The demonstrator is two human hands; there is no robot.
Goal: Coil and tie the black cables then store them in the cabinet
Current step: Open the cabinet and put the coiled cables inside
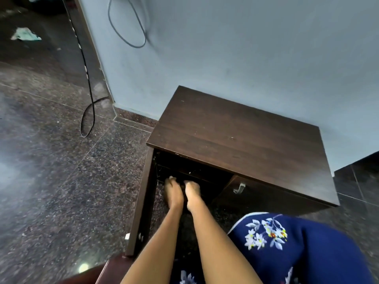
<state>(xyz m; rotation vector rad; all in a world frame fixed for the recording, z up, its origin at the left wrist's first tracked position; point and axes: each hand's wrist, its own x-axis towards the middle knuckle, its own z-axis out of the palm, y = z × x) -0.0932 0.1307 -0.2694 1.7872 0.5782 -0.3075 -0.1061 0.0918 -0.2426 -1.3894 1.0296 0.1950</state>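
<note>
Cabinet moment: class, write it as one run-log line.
stage: storing | left hand, right hand: reaching inside cabinet | left door: open | cables: hidden

We seem to be in a room of a home, seated low beside a small dark wooden cabinet [242, 138] that stands against a pale blue painted wall [235, 48]. The floor [61, 171] is polished speckled granite with a matching skirting strip. A black cable [88, 95] trails across it, a grey wire loop [127, 25] hangs on the wall, and a crumpled cloth [25, 34] lies beyond.
</note>
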